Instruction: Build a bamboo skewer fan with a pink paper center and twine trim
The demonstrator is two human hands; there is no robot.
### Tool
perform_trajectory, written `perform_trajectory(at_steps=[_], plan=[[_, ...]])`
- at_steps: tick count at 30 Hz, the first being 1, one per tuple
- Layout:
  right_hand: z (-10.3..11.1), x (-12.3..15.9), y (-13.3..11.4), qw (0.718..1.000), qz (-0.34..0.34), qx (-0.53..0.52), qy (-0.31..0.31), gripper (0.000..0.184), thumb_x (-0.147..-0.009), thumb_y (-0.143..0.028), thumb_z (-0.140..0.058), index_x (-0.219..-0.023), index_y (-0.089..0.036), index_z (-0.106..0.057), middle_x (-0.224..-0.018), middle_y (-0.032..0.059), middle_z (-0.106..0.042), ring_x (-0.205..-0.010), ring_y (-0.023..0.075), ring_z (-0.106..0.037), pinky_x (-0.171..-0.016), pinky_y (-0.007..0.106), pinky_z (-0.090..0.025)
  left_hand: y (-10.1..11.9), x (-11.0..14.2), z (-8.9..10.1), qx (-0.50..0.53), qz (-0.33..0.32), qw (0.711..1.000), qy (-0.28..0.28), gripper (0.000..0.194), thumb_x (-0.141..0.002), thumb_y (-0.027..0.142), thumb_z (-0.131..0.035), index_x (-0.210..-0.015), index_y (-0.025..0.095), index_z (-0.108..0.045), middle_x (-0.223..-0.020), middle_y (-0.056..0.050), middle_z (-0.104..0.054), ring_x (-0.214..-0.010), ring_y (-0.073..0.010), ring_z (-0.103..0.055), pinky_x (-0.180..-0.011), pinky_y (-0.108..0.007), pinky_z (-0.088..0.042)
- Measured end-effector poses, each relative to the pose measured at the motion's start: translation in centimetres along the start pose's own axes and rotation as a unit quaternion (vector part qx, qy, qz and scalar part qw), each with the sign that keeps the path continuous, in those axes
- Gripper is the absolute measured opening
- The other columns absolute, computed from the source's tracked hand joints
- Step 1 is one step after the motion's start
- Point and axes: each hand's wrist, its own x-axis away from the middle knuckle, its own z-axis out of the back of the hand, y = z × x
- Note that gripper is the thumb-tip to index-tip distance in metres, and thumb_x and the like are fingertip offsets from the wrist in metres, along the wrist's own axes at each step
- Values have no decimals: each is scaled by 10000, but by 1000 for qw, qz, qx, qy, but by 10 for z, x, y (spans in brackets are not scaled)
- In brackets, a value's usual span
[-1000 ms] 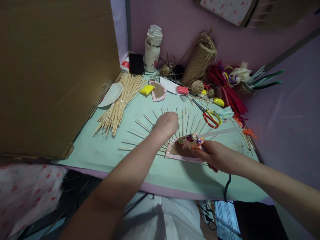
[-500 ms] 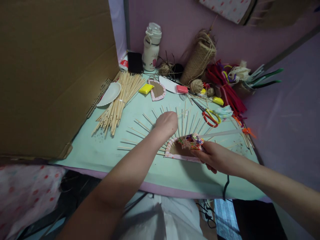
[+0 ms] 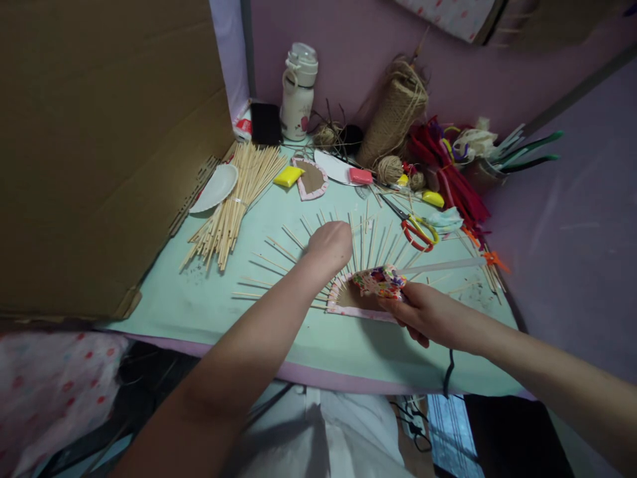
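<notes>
A half-round cardboard piece [image 3: 355,300] with a pink edge lies on the pale green table [image 3: 209,305]. Thin wooden sticks [image 3: 279,249] fan out from it like rays. My left hand [image 3: 329,244] rests curled on the sticks at the fan's upper left; its fingertips are hidden. My right hand [image 3: 426,312] pinches a flap covered in flowered paper [image 3: 381,281], lifted above the cardboard piece.
A large cardboard sheet [image 3: 109,146] stands at the left. A stick bundle [image 3: 233,199], white plate [image 3: 216,188], bottle [image 3: 297,93], twine cone [image 3: 393,113], red-handled scissors [image 3: 415,229] and red pipe cleaners [image 3: 448,172] crowd the back. A black cable [image 3: 449,372] hangs over the front edge.
Hardly anything has moved. Both hands keep their places; the view has shifted slightly, so things sit a little higher and to the left.
</notes>
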Motion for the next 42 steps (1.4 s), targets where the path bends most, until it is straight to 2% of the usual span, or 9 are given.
perform_trajectory(at_steps=[17, 30, 36, 42], plan=[[0, 0, 1, 1000, -6, 4, -5, 240, -901, -370, -460, -724, -213, -419, -466, -48, -499, -398, 104, -499, -417, 200, -363, 0, 0, 0, -9, -4, 1000, -1, 308, -773, 10, -490, -991, 49, -703, -1012, -232, -691, -931, -270, -669, -738, -307, -481], [-2, 4, 0, 1000, -15, -20, -8, 225, -915, -363, -411, -743, -218, -414, -461, -62, -477, -378, 102, -484, -396, 203, -354, 1, 1, 0, -12, -6, 1000, 2, 311, -789, 22, -479, -1000, 72, -702, -1021, -209, -696, -947, -261, -665, -760, -302, -480], [4, 8, 0, 997, -12, -63, 30, 316, -883, -463, -436, -686, -216, -409, -441, -52, -466, -378, 96, -463, -406, 207, -353, -1, -1, -3, -13, -8, 1000, 13, 283, -815, 52, -485, -993, 79, -703, -1018, -207, -695, -944, -249, -667, -782, -298, -477], [5, 6, 5, 996, -13, -84, 10, 373, -884, -521, -444, -687, -205, -434, -491, -43, -476, -401, 89, -472, -413, 205, -372, -4, -4, -8, -10, -16, 999, 32, 250, -860, 118, -480, -961, 86, -706, -996, -209, -692, -939, -256, -666, -790, -312, -477]])
